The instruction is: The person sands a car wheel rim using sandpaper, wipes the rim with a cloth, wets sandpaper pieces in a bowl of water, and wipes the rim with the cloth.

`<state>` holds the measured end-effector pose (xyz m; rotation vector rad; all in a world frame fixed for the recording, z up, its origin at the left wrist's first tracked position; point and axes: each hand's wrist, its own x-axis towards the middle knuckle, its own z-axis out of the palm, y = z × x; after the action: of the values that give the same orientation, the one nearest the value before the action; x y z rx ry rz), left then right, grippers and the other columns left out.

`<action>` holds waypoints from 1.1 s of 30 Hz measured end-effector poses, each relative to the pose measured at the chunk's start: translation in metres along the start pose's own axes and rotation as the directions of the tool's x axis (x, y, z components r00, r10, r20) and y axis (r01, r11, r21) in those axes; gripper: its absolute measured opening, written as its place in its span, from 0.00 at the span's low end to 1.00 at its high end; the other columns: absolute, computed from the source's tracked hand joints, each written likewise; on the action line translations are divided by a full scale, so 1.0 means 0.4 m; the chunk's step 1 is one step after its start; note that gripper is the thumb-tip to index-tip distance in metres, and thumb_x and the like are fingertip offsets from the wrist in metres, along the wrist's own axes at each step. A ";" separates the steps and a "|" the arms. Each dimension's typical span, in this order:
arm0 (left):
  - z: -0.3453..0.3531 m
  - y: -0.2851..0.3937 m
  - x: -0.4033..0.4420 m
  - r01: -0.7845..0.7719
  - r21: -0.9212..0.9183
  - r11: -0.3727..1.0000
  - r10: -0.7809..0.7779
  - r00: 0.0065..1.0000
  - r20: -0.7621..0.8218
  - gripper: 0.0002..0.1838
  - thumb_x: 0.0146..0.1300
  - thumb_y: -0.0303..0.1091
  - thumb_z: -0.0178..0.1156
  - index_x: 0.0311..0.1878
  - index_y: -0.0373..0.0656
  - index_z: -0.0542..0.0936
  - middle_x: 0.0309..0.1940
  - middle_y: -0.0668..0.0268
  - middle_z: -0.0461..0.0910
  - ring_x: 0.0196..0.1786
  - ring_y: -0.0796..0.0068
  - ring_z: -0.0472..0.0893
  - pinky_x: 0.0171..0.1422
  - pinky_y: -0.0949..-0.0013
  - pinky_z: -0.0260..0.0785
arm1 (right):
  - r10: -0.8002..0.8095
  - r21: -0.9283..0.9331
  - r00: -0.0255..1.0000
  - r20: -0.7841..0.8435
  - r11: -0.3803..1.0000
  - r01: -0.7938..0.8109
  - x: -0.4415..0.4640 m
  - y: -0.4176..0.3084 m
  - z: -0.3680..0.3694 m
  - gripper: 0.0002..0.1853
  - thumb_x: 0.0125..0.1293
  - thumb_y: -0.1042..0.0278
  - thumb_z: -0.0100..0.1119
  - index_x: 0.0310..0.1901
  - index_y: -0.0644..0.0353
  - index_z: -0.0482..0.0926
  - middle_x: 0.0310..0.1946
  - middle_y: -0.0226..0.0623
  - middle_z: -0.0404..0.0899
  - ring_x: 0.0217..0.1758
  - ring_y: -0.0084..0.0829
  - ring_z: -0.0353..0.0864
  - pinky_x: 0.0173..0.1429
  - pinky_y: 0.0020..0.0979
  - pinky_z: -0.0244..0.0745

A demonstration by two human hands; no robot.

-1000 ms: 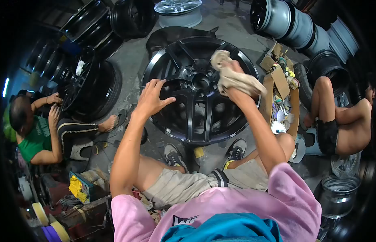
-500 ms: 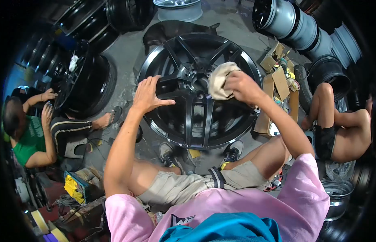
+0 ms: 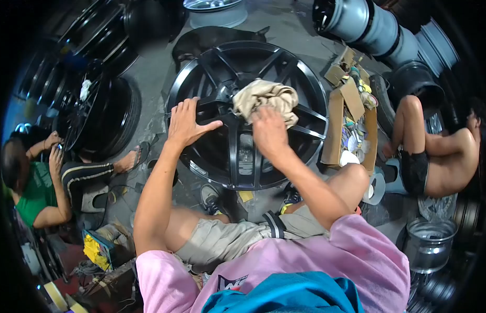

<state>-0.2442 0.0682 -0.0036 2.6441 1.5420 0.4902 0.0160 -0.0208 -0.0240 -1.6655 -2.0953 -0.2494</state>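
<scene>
A large black wheel rim (image 3: pixel 232 151) with a bright outer edge lies face up on the floor between my feet. My left hand (image 3: pixel 186 124) rests on its left side, thumb stretched out toward a spoke and fingers over the edge of an opening. My right hand (image 3: pixel 270 130) grips a bunched beige cloth (image 3: pixel 266 99), pressed over the rim's centre and right-hand spokes. The cloth covers most of the hub, and my right fingertips are partly hidden in it.
A cardboard box (image 3: pixel 333 128) of discs and supplies stands right of the rim. Behind the rim lies a black dog (image 3: pixel 217 39). One person in green (image 3: pixel 37 180) sits at left beside a tyre (image 3: pixel 125 115); another person (image 3: pixel 449 156) sits at right. Stacked rims (image 3: pixel 378 31) stand back right.
My right hand has moved the cloth left across the rim, from the right spokes onto the centre. My left hand keeps its place on the rim. The whole view has shifted slightly.
</scene>
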 end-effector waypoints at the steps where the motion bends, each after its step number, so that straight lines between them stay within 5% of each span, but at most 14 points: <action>1: 0.013 0.004 0.007 -0.015 -0.004 1.000 0.015 1.000 -0.002 0.56 0.55 0.77 0.70 0.70 0.32 0.75 0.58 0.53 0.79 0.64 0.53 0.77 0.72 0.52 0.65 | 0.018 0.004 1.000 -0.010 1.000 -0.018 0.001 -0.030 -0.009 0.10 0.61 0.70 0.62 0.41 0.64 0.88 0.44 0.46 0.84 0.55 0.45 0.83 0.62 0.44 0.77; 4: 0.032 0.024 0.017 -0.039 -0.018 0.999 0.037 0.995 -0.092 0.39 0.72 0.62 0.65 0.68 0.33 0.77 0.59 0.53 0.81 0.63 0.52 0.79 0.72 0.52 0.66 | -0.028 0.021 1.000 -0.014 0.999 0.028 -0.017 -0.119 -0.016 0.06 0.62 0.69 0.62 0.35 0.61 0.86 0.39 0.44 0.83 0.49 0.44 0.83 0.57 0.42 0.77; 10: 0.017 0.019 0.027 -0.021 -0.112 0.993 0.013 0.997 -0.071 0.32 0.74 0.55 0.65 0.67 0.37 0.79 0.61 0.52 0.82 0.65 0.49 0.80 0.71 0.50 0.69 | -0.156 0.530 0.955 0.254 0.848 -0.003 -0.230 -0.127 -0.227 0.09 0.65 0.70 0.59 0.30 0.63 0.84 0.30 0.52 0.85 0.33 0.52 0.86 0.43 0.52 0.80; 12: -0.011 0.043 0.020 -0.015 -0.118 0.993 0.009 0.998 -0.055 0.27 0.74 0.51 0.66 0.65 0.38 0.81 0.59 0.51 0.83 0.63 0.48 0.81 0.68 0.50 0.72 | -0.254 0.753 0.814 0.523 0.584 -0.302 -0.250 -0.104 -0.306 0.11 0.67 0.69 0.55 0.34 0.64 0.85 0.30 0.51 0.86 0.31 0.48 0.84 0.41 0.46 0.79; 13: -0.036 0.070 0.017 -0.025 -0.113 0.993 0.019 0.999 -0.050 0.27 0.74 0.51 0.66 0.65 0.38 0.81 0.59 0.51 0.83 0.63 0.48 0.81 0.68 0.50 0.72 | -0.302 0.702 0.648 0.700 0.455 -0.547 -0.226 -0.083 -0.363 0.13 0.72 0.69 0.52 0.43 0.68 0.85 0.30 0.40 0.84 0.35 0.30 0.84 0.44 0.37 0.80; 15: -0.088 0.133 0.009 0.003 -0.403 0.915 -0.003 1.000 0.000 0.24 0.74 0.47 0.66 0.61 0.37 0.83 0.56 0.50 0.84 0.60 0.48 0.83 0.65 0.53 0.75 | -0.150 0.778 0.770 0.620 0.241 -0.580 -0.281 -0.053 -0.310 0.12 0.73 0.67 0.54 0.40 0.63 0.86 0.29 0.33 0.82 0.35 0.21 0.77 0.45 0.31 0.76; 17: -0.131 0.223 -0.013 0.155 -0.672 0.724 -0.016 0.978 0.209 0.21 0.77 0.46 0.65 0.57 0.35 0.86 0.49 0.54 0.88 0.54 0.62 0.86 0.63 0.61 0.76 | 0.001 0.849 0.849 0.528 0.035 -0.528 -0.265 -0.007 -0.312 0.11 0.78 0.67 0.55 0.42 0.64 0.83 0.34 0.25 0.81 0.41 0.15 0.76 0.48 0.27 0.75; 19: -0.149 0.294 -0.050 0.232 -0.808 0.542 0.170 0.911 0.376 0.20 0.80 0.45 0.62 0.58 0.36 0.86 0.50 0.60 0.90 0.55 0.72 0.85 0.64 0.65 0.76 | 0.129 0.830 0.821 0.556 -0.141 -0.539 -0.219 0.020 -0.348 0.15 0.81 0.55 0.64 0.45 0.61 0.81 0.37 0.21 0.80 0.43 0.13 0.75 0.49 0.24 0.74; 20: -0.165 0.324 -0.066 0.285 -0.824 0.491 0.287 0.839 0.461 0.21 0.84 0.45 0.57 0.61 0.36 0.85 0.54 0.63 0.88 0.60 0.74 0.83 0.69 0.66 0.73 | 0.157 0.850 0.836 0.526 -0.130 -0.510 -0.205 0.028 -0.366 0.15 0.78 0.55 0.68 0.46 0.60 0.81 0.38 0.21 0.81 0.43 0.13 0.76 0.49 0.24 0.75; 23: -0.181 0.365 -0.093 0.457 -0.793 0.404 0.470 0.640 0.608 0.19 0.81 0.46 0.63 0.53 0.37 0.87 0.42 0.72 0.84 0.47 0.84 0.78 0.54 0.72 0.72 | 0.177 0.882 0.864 0.471 -0.097 -0.461 -0.184 0.048 -0.395 0.16 0.72 0.58 0.76 0.48 0.58 0.79 0.39 0.23 0.83 0.44 0.14 0.78 0.49 0.24 0.76; 27: -0.210 0.361 -0.101 0.416 -0.824 0.384 0.427 0.712 0.558 0.16 0.78 0.44 0.67 0.48 0.39 0.88 0.35 0.76 0.82 0.37 0.89 0.73 0.42 0.75 0.67 | 0.150 0.850 0.837 0.525 -0.066 -0.522 -0.184 0.062 -0.401 0.15 0.73 0.58 0.75 0.48 0.59 0.81 0.39 0.24 0.84 0.42 0.14 0.79 0.49 0.25 0.77; 29: -0.230 0.360 -0.099 0.397 -0.824 0.404 0.383 0.745 0.547 0.15 0.78 0.43 0.67 0.42 0.40 0.87 0.32 0.78 0.80 0.35 0.90 0.72 0.38 0.75 0.64 | 0.205 0.816 0.841 0.502 0.210 -0.538 -0.192 0.081 -0.381 0.12 0.76 0.60 0.71 0.46 0.60 0.82 0.38 0.21 0.82 0.42 0.12 0.77 0.48 0.23 0.75; 31: -0.231 0.352 -0.100 0.393 -0.844 0.364 0.297 0.810 0.505 0.18 0.79 0.43 0.66 0.34 0.41 0.82 0.28 0.80 0.74 0.33 0.91 0.68 0.37 0.75 0.61 | 0.235 0.760 0.818 0.525 0.303 -0.575 -0.206 0.096 -0.343 0.11 0.76 0.62 0.71 0.47 0.62 0.84 0.41 0.24 0.84 0.43 0.15 0.81 0.49 0.24 0.77; 33: -0.235 0.351 -0.098 0.360 -0.845 0.396 0.264 0.836 0.481 0.23 0.80 0.45 0.64 0.28 0.42 0.76 0.25 0.82 0.67 0.31 0.91 0.64 0.35 0.74 0.58 | 0.270 0.683 0.945 0.184 0.656 -0.320 -0.199 0.099 -0.326 0.11 0.73 0.65 0.72 0.49 0.63 0.85 0.46 0.31 0.86 0.45 0.21 0.85 0.52 0.26 0.80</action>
<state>-0.1710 -0.0475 0.1029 1.5756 0.7423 0.3524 0.0978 -0.1340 0.0500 -1.4740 -1.5879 0.6602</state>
